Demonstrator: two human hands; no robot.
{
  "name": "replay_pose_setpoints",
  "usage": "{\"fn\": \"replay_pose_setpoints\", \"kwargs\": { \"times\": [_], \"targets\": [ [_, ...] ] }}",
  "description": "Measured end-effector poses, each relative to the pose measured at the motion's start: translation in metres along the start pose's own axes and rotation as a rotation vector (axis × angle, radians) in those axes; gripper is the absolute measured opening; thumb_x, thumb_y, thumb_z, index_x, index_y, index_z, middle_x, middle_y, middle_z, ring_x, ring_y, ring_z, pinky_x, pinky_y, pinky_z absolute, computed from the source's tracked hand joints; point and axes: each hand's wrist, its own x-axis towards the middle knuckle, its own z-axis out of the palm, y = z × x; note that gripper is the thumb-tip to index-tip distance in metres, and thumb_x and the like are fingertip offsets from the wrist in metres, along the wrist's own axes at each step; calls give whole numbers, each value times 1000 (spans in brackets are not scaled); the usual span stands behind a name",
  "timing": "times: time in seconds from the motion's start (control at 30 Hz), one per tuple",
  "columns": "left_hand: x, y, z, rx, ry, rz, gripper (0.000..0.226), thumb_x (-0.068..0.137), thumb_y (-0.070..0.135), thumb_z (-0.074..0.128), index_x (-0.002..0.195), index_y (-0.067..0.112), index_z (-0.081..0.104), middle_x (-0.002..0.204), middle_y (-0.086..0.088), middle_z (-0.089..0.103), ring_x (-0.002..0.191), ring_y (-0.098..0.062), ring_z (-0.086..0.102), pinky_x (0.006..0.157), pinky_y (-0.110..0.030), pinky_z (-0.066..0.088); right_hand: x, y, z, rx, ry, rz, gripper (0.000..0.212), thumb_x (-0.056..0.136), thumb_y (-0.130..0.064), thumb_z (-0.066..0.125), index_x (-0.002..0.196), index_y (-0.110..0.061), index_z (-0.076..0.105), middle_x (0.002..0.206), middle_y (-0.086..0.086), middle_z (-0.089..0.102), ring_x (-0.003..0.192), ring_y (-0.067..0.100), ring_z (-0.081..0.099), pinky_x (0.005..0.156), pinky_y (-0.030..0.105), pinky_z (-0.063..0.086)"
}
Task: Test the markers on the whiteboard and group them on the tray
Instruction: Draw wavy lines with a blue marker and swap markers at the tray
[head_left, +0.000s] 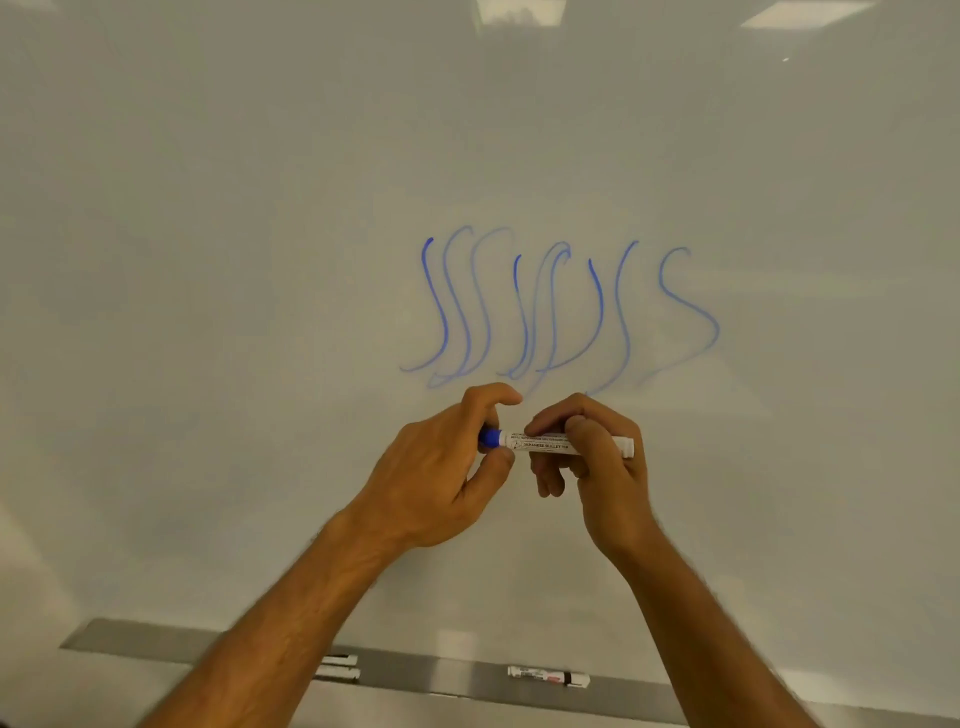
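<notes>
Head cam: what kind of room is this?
Likely an office or classroom. A wall whiteboard with blue scribbles, a metal tray holding markers, and ceiling light panels reflected at the top.

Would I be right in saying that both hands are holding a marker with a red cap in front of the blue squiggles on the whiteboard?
Not quite: the cap is blue, not red, as the head view shows. The rest stands: the left hand grips the cap end and the right hand holds the barrel of the marker, in front of the blue squiggles on the whiteboard.
</notes>
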Motion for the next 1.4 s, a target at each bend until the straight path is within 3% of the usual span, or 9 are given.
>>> {"fn": "replay_pose_setpoints", "kwargs": {
  "times": [0.2, 0.37, 0.5, 0.57, 0.7, 0.83, 1.1, 1.23, 1.4],
  "targets": [
    [-7, -4, -2, -49, -5, -44, 48, 89, 20, 46, 132, 34, 30, 84, 12, 54, 62, -14, 55, 54, -23, 46, 4, 16, 13, 70, -121, 42, 33, 90, -10, 39, 81, -9, 70, 68, 12, 62, 55, 23, 56, 45, 30, 44],
    [-12, -19, -8, -78, 34, -48, 42, 84, 22, 42, 125, 31, 40, 72, 9, 55, 53, -15, 53, 48, -28, 46, 5, 35, 33, 151, -173, 31, 34, 90, -11, 37, 78, -18, 68, 66, 23, 52, 48, 26, 48, 45, 30, 44],
    [-26, -37, -15, -121, 15, -57, 30, 85, 24, 42, 115, 30, 46, 72, 5, 59, 53, -17, 52, 50, -32, 47, 5, 48, 44, 127, -252, 91, 29, 92, -17, 38, 85, -15, 66, 65, 13, 55, 48, 27, 48, 46, 30, 45],
    [-37, -52, -15, -201, 13, -150, 29, 87, 23, 47, 115, 30, 49, 78, 5, 59, 58, -18, 53, 53, -28, 48, 5, 57, 53, 109, -243, 170, 23, 93, -14, 43, 89, -12, 65, 63, 10, 52, 47, 24, 45, 45, 31, 45],
    [-76, -89, -13, -287, 69, -320, 23, 90, 11, 66, 108, 23, 62, 91, 11, 60, 76, -17, 58, 66, -17, 45, -4, 88, 71, 89, -40, 297, 12, 92, 3, 53, 84, -5, 58, 55, 8, 44, 42, 19, 35, 42, 32, 44],
    [-123, -130, -12, -335, 162, -522, 19, 87, 13, 73, 103, 24, 70, 97, 10, 64, 83, -19, 60, 67, -24, 50, -22, 129, 93, 24, 3, 414, 11, 94, 7, 57, 87, 1, 62, 59, 11, 52, 44, 21, 45, 46, 34, 50],
    [-222, -212, 24, -578, 317, -1028, 30, 85, -4, 71, 99, 22, 73, 92, 5, 75, 82, -8, 68, 78, -20, 54, -74, 233, 145, -117, 93, 687, 25, 101, -1, 48, 109, -10, 70, 81, 15, 72, 61, 28, 65, 59, 36, 60],
    [-272, -245, 56, -646, 335, -1201, 31, 80, -12, 70, 96, 14, 71, 88, 3, 75, 80, -9, 70, 72, -17, 56, -112, 290, 165, -240, 219, 886, 15, 95, -8, 63, 108, -14, 67, 85, 8, 73, 66, 25, 68, 59, 28, 59],
    [-325, -285, 100, -591, 279, -1301, 34, 79, -16, 69, 90, 16, 70, 87, 1, 74, 82, -10, 71, 78, -22, 58, -145, 355, 190, -382, 332, 1079, 13, 90, -10, 70, 103, -9, 70, 94, 7, 69, 71, 15, 65, 49, 6, 46]
  ]
}}
